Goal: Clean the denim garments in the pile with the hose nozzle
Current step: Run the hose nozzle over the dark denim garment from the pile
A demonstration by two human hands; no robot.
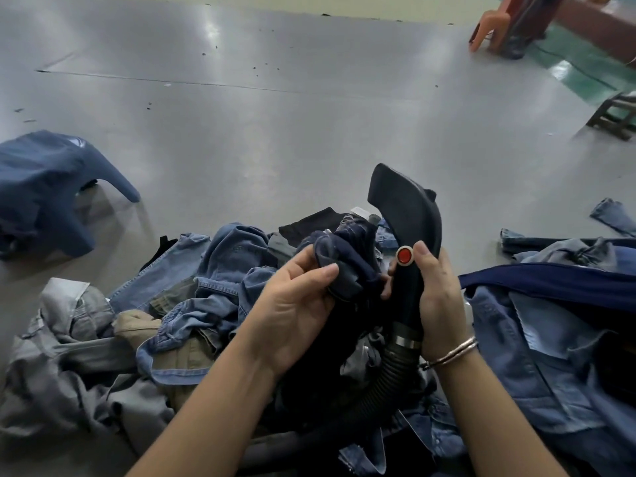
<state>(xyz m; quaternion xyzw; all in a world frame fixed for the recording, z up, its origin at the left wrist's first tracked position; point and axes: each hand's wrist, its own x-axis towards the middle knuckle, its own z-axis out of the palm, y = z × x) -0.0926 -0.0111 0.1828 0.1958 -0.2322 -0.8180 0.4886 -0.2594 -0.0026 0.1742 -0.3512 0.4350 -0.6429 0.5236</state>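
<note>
A black hose nozzle (pixel 401 204) with a red button (pixel 404 255) stands upright in the middle of the view. My right hand (pixel 437 294) grips its handle, thumb beside the button. A ribbed black hose (pixel 385 376) runs down from the handle into the clothes. My left hand (pixel 296 304) pinches a bunched dark navy denim garment (pixel 347 259) just left of the nozzle. Below and around both hands lies the pile of denim garments (pixel 213 270), light blue, grey and tan.
A separate dark blue garment (pixel 41 187) lies on the grey floor (pixel 275 108) at the left. More blue denim (pixel 550 321) is heaped at the right. A plastic chair (pixel 492 25) and a low wooden stool (pixel 616 115) stand at the far right.
</note>
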